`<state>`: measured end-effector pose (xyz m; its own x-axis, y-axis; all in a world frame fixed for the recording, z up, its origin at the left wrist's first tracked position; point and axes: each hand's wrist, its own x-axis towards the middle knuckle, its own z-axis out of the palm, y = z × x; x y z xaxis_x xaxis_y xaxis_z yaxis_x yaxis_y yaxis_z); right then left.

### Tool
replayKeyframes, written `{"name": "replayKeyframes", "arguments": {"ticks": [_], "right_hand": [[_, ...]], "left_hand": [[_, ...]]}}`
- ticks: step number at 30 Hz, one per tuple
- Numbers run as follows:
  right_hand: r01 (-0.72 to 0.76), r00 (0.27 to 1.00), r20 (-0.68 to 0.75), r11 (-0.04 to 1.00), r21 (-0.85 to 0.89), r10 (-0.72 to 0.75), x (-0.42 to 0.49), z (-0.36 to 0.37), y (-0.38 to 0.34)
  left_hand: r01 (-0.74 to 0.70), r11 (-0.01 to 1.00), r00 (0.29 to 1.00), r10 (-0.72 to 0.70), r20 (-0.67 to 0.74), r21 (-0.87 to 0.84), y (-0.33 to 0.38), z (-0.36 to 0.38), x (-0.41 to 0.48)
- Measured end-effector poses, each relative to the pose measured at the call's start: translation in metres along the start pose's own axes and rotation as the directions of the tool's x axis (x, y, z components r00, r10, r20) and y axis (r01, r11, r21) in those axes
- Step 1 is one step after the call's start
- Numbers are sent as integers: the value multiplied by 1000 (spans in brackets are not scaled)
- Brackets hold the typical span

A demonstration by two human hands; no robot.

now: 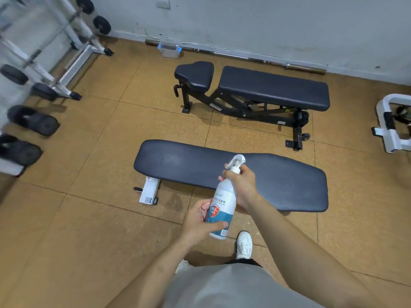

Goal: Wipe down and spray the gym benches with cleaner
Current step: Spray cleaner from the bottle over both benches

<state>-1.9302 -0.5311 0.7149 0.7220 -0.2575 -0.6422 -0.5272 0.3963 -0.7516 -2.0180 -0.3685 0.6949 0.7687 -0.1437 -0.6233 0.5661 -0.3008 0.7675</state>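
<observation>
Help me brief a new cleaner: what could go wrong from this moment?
1. The spray bottle leans over the front edge of the near bench; mist may hit the floor, where a dark patch shows, a possible slip.
2. The left hand and right hand both hold the bottle and no cloth is in view, so cleaner may sit unwiped.

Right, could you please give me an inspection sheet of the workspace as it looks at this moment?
Surface: tan tiled floor, a darker patch near the flat bench's foot.
Job's things: spray bottle held above the flat bench; adjustable bench behind it; no cloth seen.
Clutter: clear box and barbell along the wall.
Grippers: left hand grips the bottle's lower body; right hand grips its neck below the trigger.
Cables: nothing seen.
Surroundings: dumbbell rack on the left, white frame on the right.
</observation>
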Motion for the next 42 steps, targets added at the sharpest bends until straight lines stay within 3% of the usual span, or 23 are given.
{"name": "replayKeyframes", "arguments": {"ticks": [13,22,29,35,42], "right_hand": [[73,992,115,972,-225,-48,-58,196,75],[79,986,166,942,-325,-25,-51,280,96],[-36,994,91,980,-194,55,-7,328,98],[-120,993,0,991,-62,121,31,347,85],[-60,991,-121,997,46,65,48,325,65]], "left_hand": [[-36,977,994,14,-106,-209,-80,-180,-40],[-9,953,985,-43,-166,-303,-99,-243,-35],[-4,959,981,-51,-186,-284,-80,-305,4],[6,987,996,-21,-91,-160,-53,-339,51],[-13,1000,993,11,115,20,-28,-342,95]]}}
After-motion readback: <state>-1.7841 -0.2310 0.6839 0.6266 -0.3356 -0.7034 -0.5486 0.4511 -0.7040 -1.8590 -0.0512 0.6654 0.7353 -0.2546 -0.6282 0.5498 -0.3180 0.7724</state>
